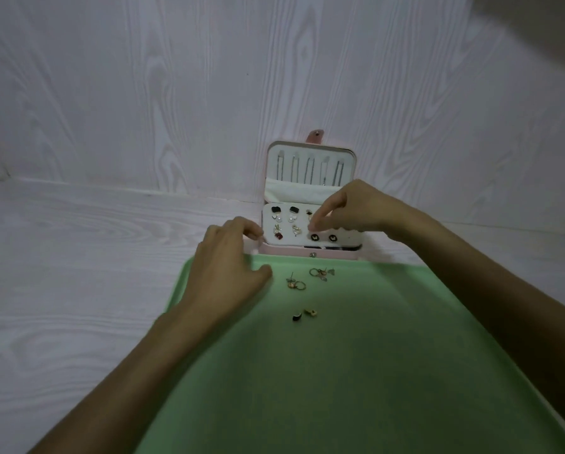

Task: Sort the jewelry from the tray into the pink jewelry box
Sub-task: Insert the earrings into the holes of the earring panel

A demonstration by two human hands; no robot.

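Three small clusters of jewelry (307, 283) lie on the green tray (356, 371) at centre frame, just before the open pink box (310, 198), where the right hand (349, 208) pinches above the earring card and the left hand (228, 257), fingers curled, touches its left edge.

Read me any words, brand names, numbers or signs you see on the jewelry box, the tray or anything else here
None: nothing in this view carries readable text.
Pink jewelry box: no label or brand visible on its rim, lid or clasp tab.
Green tray: plain, no print.
Earrings on the white earring panel: two round black studs show a light mark, too small to tell if it is a letter.
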